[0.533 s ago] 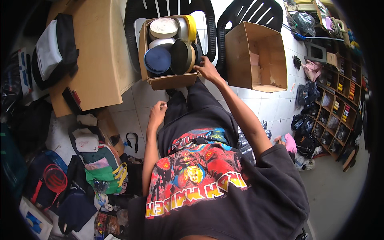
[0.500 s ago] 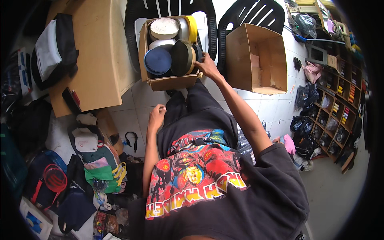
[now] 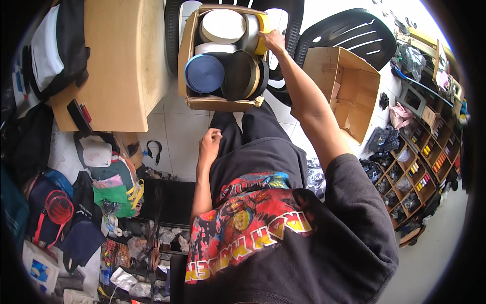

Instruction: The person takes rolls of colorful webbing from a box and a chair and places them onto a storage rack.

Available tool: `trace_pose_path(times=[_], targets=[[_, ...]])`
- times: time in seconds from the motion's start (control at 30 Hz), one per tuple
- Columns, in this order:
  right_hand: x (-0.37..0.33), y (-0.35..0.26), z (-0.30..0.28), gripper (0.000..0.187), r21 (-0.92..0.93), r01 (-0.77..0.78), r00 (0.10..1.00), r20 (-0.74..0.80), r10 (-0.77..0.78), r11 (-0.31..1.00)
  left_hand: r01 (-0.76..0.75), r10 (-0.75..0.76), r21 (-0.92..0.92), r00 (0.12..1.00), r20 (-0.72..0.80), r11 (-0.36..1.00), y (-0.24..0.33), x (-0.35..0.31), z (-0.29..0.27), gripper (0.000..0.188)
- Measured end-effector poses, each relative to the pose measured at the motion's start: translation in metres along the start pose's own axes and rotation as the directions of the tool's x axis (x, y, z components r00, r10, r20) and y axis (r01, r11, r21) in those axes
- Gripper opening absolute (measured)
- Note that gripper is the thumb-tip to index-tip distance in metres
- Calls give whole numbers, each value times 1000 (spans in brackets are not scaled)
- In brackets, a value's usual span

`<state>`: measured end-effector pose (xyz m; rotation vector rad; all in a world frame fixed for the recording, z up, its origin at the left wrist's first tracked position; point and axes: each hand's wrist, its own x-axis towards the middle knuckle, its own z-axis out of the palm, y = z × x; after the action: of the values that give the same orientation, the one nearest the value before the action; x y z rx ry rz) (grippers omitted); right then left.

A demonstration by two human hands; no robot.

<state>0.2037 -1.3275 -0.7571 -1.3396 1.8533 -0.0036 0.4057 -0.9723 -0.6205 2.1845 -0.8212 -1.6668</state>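
A cardboard box (image 3: 223, 105) packed with rolls of strap webbing rests on a black chair in front of me. At its far right corner, my right hand (image 3: 274, 41) has its fingers closed at the edge of a yellow roll (image 3: 260, 38); part of the grip is hidden. A grey roll (image 3: 249, 33) stands beside the yellow one. Also in the box are a white roll (image 3: 223, 25), a blue roll (image 3: 204, 74) and a black roll (image 3: 236, 73). My left hand (image 3: 208, 147) hangs above my thigh, fingers curled, with nothing visible in it.
Another cardboard box (image 3: 349, 86), open-topped, lies tilted at a second black chair (image 3: 349, 35). To the left stands a wooden table (image 3: 119, 61) with a dark bag (image 3: 55, 55). A compartment shelf (image 3: 420, 167) holds thread spools at right. Bags and clutter cover the lower left.
My right hand has moved from the black rolls at the box's near right side up to the yellow roll at the far corner. My left hand stays low, fingers curled. The view has shifted.
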Motion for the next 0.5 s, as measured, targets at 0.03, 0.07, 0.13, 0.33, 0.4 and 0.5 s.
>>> trace_pose_path(times=[0.03,0.07,0.13,0.33,0.4,0.5], targets=[[1,-2,4,65,-7,-9,1000,-6,9,1000,-24,24,10,1000,-1,1000,6,2,5,25],[2,-3,3,64,-9,-20,1000,-23,19,1000,-32,32,22,999,14,999,10,5,10,25],[0,-1,0,61,-16,-9,998,-57,9,1000,-53,51,51,998,48,997,18,8,19,24],[-97,-18,0,80,-148,154,983,-81,-167,977,-29,28,74,999,23,997,14,1,15,22],[-136,-12,16,80,16,106,994,-7,-106,994,-38,39,50,999,-6,998,5,-3,13,23],[-170,-10,32,64,-54,244,967,-66,-247,968,-48,48,31,999,1,998,-10,-1,12,23]])
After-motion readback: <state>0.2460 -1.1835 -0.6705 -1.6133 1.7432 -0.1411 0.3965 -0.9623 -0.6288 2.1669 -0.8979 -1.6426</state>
